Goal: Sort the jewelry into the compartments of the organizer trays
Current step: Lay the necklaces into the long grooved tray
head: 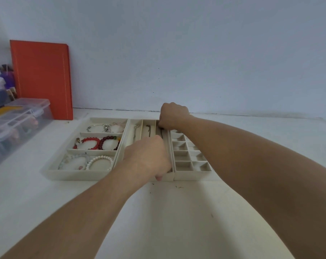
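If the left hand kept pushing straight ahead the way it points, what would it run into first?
Probably the right hand, which grips the dark chain at the far end of the same slot of the middle tray. The left hand points along that slot; depth is hard to judge.

Three trays [80, 173], six bracelets [89, 143]

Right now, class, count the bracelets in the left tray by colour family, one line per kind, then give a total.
Left tray, compartment by compartment:
Silver or pale charm bracelets, far compartment: 2
Red and dark red bead bracelets, middle compartment: 2
Pale green bead bracelet, near compartment: 1
White bead bracelet, near compartment: 1
Total: 6
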